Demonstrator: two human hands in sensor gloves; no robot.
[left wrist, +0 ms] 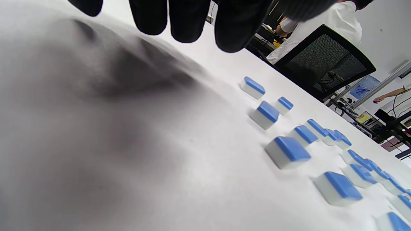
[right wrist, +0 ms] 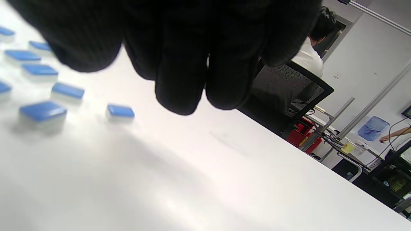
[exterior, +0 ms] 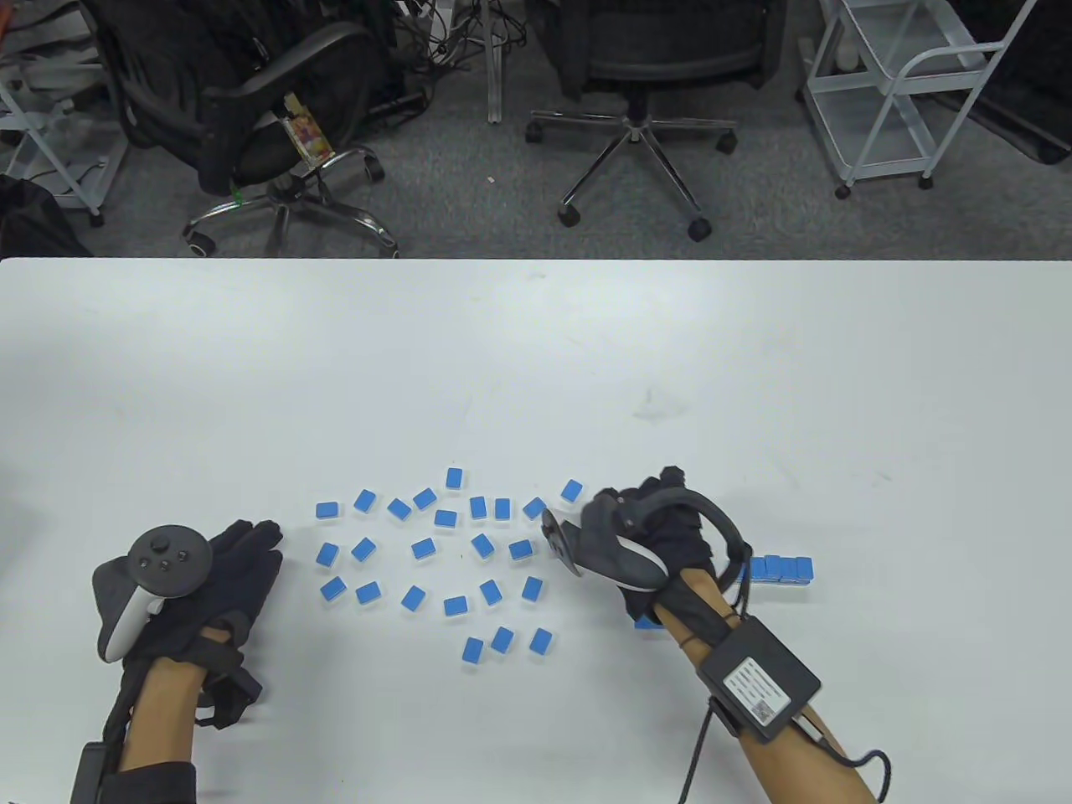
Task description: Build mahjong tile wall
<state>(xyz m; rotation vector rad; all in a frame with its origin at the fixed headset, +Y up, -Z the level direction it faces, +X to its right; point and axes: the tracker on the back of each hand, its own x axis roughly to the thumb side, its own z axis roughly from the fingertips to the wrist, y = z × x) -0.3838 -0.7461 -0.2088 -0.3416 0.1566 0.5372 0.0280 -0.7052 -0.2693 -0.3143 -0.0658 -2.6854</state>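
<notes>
Fingers of the left hand lie straight and flat on the white table, holding nothing, just left of the scattered tiles. Those loose tiles, blue side up, are spread across the near middle of the table between the two hands. The right hand hovers at the right edge of that scatter, its fingers bunched and curled downward (whether they pinch a tile cannot be told from any view). A short row of tiles stands packed together just right of the right wrist, and another blue piece peeks out under the forearm.
</notes>
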